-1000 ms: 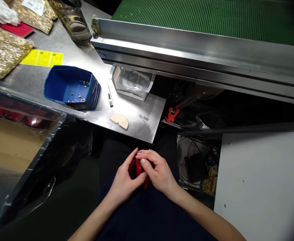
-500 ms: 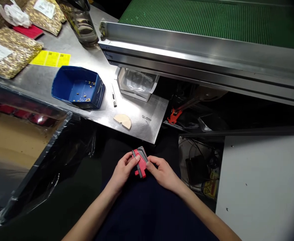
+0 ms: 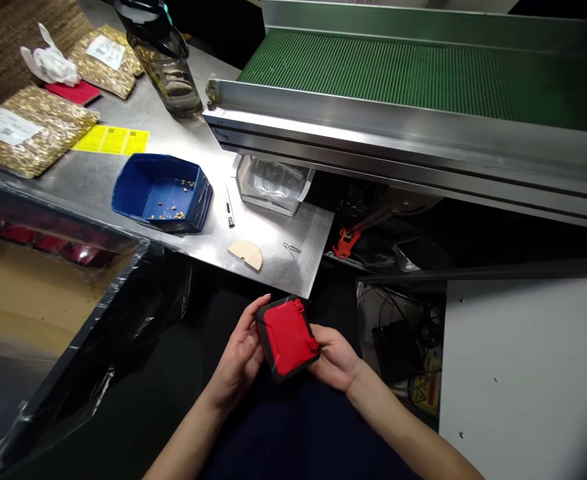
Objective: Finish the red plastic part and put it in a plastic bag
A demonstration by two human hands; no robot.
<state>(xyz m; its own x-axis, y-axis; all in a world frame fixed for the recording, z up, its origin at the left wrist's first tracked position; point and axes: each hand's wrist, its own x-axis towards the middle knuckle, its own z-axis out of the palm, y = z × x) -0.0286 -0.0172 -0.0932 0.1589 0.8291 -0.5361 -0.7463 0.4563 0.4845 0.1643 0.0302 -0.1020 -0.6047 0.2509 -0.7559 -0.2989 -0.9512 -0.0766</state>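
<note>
Between my hands, above my lap, is a red plastic case (image 3: 288,337) with a dark grey border. Its broad red face is turned up toward me, and small red latch-like parts show along its right edge. My left hand (image 3: 241,357) grips the left side, fingers curled behind it. On the right side, my right hand (image 3: 336,359) holds the lower edge, with its fingertips partly hidden under the case. Beyond the hands, on the metal table, lie a beige half-round piece (image 3: 246,255) and a small metal item (image 3: 292,247) too small to name.
A blue bin (image 3: 161,190) with several small brass pieces stands on the metal table (image 3: 293,273), beside a slim pen-like tool (image 3: 229,207) and a white bin (image 3: 273,183). Behind runs a green conveyor (image 3: 373,77). A plastic-lined box (image 3: 138,267) is at left, a white panel (image 3: 528,360) at right.
The case has been turned from a narrow edge view to its broad red face. Both hands have shifted grip around it, and the camera view has tilted slightly upward.
</note>
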